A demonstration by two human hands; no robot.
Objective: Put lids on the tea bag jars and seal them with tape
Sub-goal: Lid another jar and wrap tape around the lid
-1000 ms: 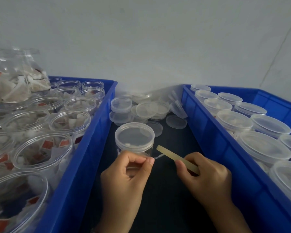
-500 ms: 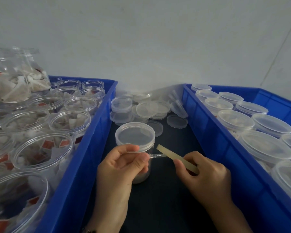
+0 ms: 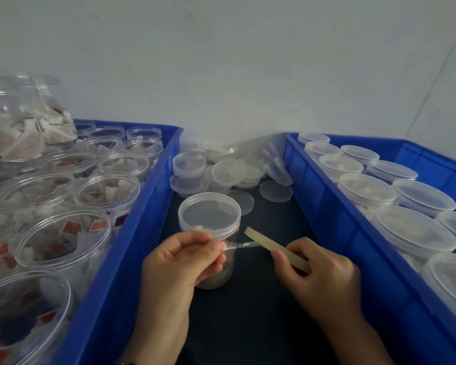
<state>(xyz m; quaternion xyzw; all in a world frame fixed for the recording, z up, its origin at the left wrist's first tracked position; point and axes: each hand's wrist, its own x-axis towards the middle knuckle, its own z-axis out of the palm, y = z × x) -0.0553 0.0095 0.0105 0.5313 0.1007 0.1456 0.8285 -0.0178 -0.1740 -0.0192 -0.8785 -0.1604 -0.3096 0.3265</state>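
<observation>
Standing on the dark bench (image 3: 248,325) between two blue crates (image 3: 132,233), the lidded jar (image 3: 209,219) sits just behind the left hand (image 3: 179,262), which pinches one end of a clear tape strip (image 3: 238,245). The right hand (image 3: 319,275) pinches a tan stick (image 3: 274,246) at the tape's other end. Pulled unevenly, the tape could crumple or stick to itself. Transparent and thin, it is hard to trace; it possibly already touches the jar.

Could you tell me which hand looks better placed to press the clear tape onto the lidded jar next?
Probably the left hand: it already pinches the clear tape right against the jar, below the lid rim. The right hand sits apart, gripping the tan strip.
</observation>
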